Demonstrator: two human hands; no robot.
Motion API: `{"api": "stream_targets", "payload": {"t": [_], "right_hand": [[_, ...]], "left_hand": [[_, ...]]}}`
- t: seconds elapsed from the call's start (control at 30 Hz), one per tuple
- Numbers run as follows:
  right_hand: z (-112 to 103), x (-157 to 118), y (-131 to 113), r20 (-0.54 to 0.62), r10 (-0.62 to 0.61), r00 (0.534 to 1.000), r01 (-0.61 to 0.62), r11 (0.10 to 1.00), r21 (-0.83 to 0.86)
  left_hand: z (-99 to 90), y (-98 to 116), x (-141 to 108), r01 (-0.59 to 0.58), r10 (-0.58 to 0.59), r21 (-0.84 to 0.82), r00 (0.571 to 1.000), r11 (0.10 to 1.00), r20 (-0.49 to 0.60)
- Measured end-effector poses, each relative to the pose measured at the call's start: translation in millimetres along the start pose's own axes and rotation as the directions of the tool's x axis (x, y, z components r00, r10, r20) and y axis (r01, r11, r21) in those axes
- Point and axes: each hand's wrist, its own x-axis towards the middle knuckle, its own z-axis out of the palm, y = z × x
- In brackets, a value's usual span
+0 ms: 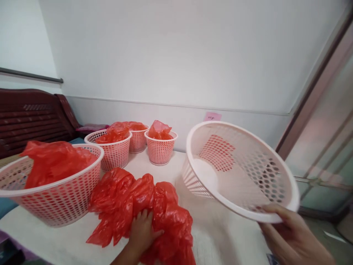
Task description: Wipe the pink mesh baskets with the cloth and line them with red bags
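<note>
My right hand [292,235] grips the rim of a pale pink plastic basket [242,211], thumb over the edge and fingers beneath. The basket is tilted, its mouth toward me, with no bag inside. A heap of crumpled red plastic bags [121,198] lies on the white table [212,239]. Pressed onto the heap from the near side is my left hand [142,228], with its thumb spread away from the fingers. Its fingertips partly sink into the folds. At the left stands a large pink basket [63,206] with a red bag [60,162] bunched inside.
Further pink baskets holding red bags stand behind: one basket [116,156] at left, another basket [138,141] at the back and a third basket [160,151] near the wall. A pink note [212,116] is on the wall. A dark red wooden bench [33,114] is at far left.
</note>
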Motion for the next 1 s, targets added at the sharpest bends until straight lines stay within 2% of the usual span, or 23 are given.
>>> {"api": "stream_targets", "payload": {"t": [0.03, 0.13, 0.27, 0.43, 0.53, 0.63, 0.77, 0.9, 1.0], "right_hand": [[16, 8, -11, -0.023, -0.026, 0.999, 0.026, 1.0, 0.017], [71, 27, -34, 0.045, -0.129, 0.991, 0.121, 0.98, 0.156], [136, 32, -47, 0.207, -0.206, 0.956, 0.151, 0.956, 0.252], [188, 23, -55, 0.391, -0.206, 0.897, 0.088, 0.951, 0.297], [203, 24, -67, 0.439, -0.187, 0.879, 0.049, 0.95, 0.308], [211, 29, -80, 0.487, -0.192, 0.852, 0.016, 0.939, 0.342], [217, 33, -89, 0.518, -0.237, 0.822, 0.071, 0.945, 0.32], [212, 36, -88, 0.479, -0.27, 0.835, 0.129, 0.943, 0.307], [197, 41, -80, 0.422, -0.256, 0.87, 0.142, 0.949, 0.283]], "left_hand": [[6.1, -1, -3, 0.008, -0.008, -0.001, 1.0, 1.0, -0.008], [17.4, -1, -9, 0.053, -0.053, -0.004, 0.998, 0.999, -0.028], [21.5, -2, -11, 0.089, -0.09, -0.024, 0.995, 0.996, -0.037], [24.3, -5, -10, 0.05, -0.054, -0.097, 0.998, 0.994, -0.042], [28.0, -9, -11, 0.002, -0.008, -0.174, 0.999, 0.985, -0.034], [31.9, -11, -11, 0.012, -0.017, -0.198, 0.999, 0.98, -0.027], [34.5, -12, -10, 0.024, -0.033, -0.244, 0.999, 0.969, -0.035], [32.0, -11, -9, 0.006, -0.013, -0.268, 1.0, 0.963, -0.025], [28.6, -9, -9, -0.011, 0.005, -0.268, 1.0, 0.963, -0.025]]}}
